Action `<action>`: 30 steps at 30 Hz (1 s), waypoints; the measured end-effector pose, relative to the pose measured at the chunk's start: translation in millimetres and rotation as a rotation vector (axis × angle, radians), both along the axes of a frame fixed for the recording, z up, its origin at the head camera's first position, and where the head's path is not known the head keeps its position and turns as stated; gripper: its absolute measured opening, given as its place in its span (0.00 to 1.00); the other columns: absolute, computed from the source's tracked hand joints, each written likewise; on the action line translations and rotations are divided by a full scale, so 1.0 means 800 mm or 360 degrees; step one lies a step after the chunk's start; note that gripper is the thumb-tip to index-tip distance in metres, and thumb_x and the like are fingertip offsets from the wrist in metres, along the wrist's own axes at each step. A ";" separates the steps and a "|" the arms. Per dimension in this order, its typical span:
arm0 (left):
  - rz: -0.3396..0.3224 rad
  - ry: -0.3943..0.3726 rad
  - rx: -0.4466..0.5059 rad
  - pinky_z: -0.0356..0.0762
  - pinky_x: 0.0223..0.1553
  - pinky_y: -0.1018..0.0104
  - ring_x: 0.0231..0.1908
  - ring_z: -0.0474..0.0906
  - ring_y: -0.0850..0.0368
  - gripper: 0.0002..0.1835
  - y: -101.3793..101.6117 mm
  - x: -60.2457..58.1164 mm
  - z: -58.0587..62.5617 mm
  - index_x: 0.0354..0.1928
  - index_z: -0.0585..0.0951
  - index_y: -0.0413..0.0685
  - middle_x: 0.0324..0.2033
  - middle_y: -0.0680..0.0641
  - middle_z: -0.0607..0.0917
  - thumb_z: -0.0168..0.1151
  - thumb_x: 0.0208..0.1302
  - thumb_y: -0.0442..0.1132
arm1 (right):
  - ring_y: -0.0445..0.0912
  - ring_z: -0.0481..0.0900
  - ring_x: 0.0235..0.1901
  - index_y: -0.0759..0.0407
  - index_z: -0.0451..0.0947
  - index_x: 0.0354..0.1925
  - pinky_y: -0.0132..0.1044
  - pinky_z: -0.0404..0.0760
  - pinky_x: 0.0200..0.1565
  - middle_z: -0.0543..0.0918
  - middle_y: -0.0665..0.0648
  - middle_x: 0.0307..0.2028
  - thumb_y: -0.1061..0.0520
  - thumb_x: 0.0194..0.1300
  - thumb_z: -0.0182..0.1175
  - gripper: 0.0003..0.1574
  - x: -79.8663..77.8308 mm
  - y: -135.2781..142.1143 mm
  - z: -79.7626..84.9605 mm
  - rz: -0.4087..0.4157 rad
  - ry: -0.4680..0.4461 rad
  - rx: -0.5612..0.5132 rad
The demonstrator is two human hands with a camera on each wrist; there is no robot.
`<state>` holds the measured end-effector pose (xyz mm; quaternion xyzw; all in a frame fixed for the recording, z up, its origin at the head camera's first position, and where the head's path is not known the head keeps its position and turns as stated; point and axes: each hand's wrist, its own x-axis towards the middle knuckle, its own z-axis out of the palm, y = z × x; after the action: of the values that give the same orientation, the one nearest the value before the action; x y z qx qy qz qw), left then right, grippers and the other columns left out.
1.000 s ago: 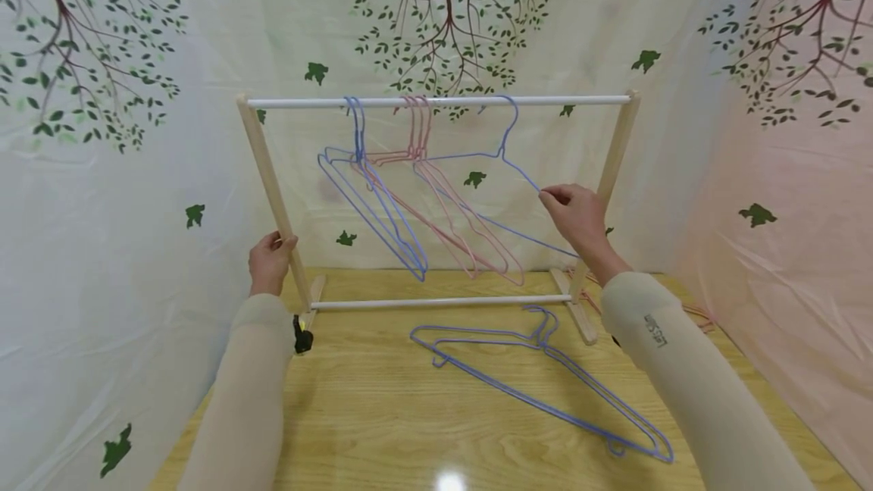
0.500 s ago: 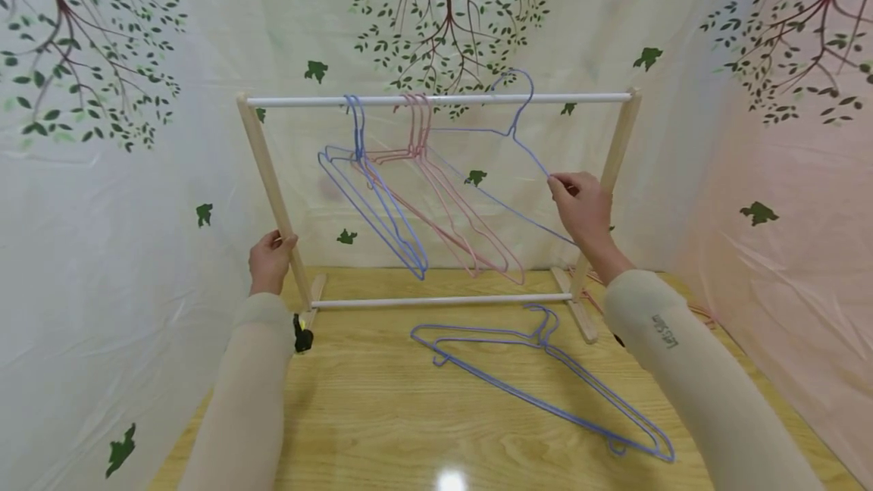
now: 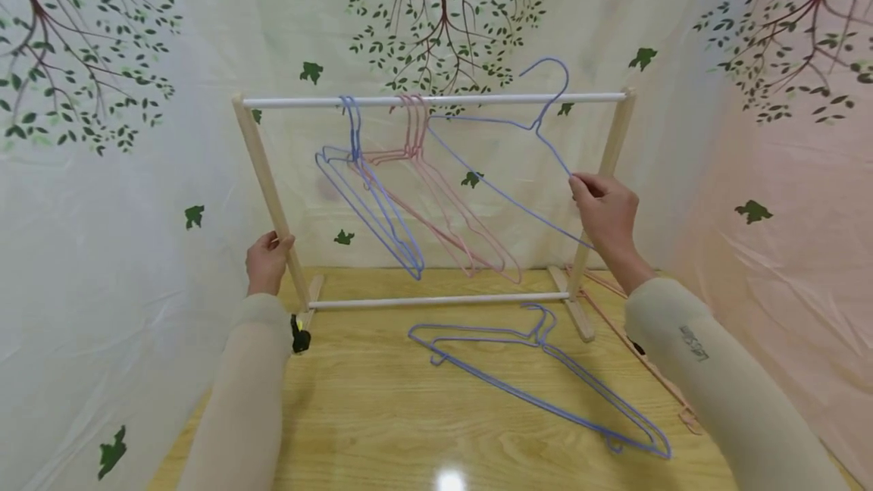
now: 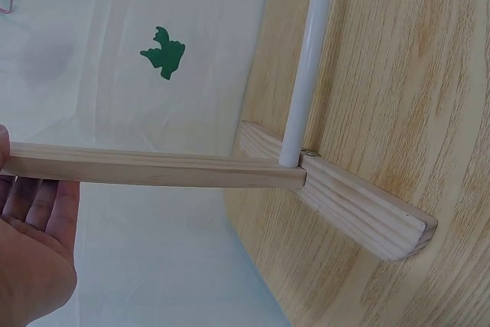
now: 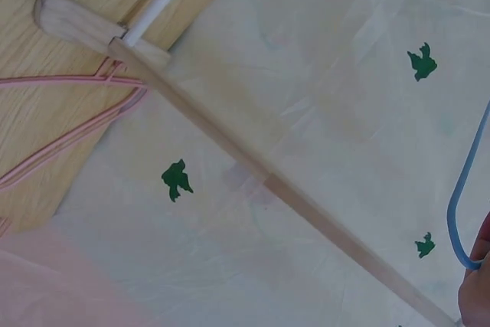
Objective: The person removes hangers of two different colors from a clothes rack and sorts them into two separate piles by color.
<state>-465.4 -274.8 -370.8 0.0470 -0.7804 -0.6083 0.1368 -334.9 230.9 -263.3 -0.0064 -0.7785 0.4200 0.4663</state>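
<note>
My left hand holds the left wooden post of a clothes rack; the left wrist view shows its fingers behind that post and the thumb on the other side. With thumb and fingers, my right hand pinches one sloping arm of a blue wire hanger. That hanger's hook stands above the white top rail, apart from it, and its neck crosses the rail in view. Blue hangers and several pink hangers hang from the rail, left of the held one.
Two blue hangers lie on the wooden table before the rack. Pink hangers lie by the rack's right foot, partly hidden by my right sleeve in the head view. A white lower bar joins the feet.
My right hand has raised the blue hanger off the rail and moved it to the right. The left hand has stayed on the post.
</note>
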 end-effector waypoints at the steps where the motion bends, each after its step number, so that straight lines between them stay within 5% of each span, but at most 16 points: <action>1: -0.0003 -0.0006 0.0001 0.68 0.64 0.51 0.63 0.71 0.41 0.27 -0.001 -0.001 -0.001 0.70 0.69 0.36 0.63 0.34 0.75 0.54 0.75 0.43 | 0.28 0.78 0.25 0.66 0.88 0.40 0.20 0.76 0.30 0.81 0.40 0.27 0.55 0.67 0.66 0.14 0.001 0.002 -0.001 0.0008 0.0003 -0.0014; 11: -0.0033 -0.0024 0.0024 0.67 0.65 0.50 0.64 0.70 0.41 0.27 -0.001 -0.012 -0.005 0.71 0.68 0.38 0.64 0.34 0.74 0.54 0.76 0.44 | 0.29 0.79 0.25 0.69 0.87 0.42 0.20 0.75 0.25 0.79 0.32 0.25 0.55 0.67 0.65 0.15 0.024 0.019 -0.011 0.0005 -0.0029 -0.0075; 30: -0.0027 0.0008 0.0048 0.69 0.64 0.51 0.62 0.72 0.41 0.26 -0.001 -0.032 -0.010 0.69 0.70 0.38 0.62 0.34 0.76 0.56 0.75 0.42 | 0.28 0.80 0.26 0.70 0.86 0.42 0.20 0.78 0.31 0.81 0.34 0.28 0.54 0.67 0.65 0.17 0.068 0.048 -0.052 -0.0001 -0.0189 -0.0095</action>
<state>-491.2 -275.7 -378.7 0.0408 -0.7712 -0.6213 0.1330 -280.4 269.0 -304.6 -0.0454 -0.7920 0.4417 0.4189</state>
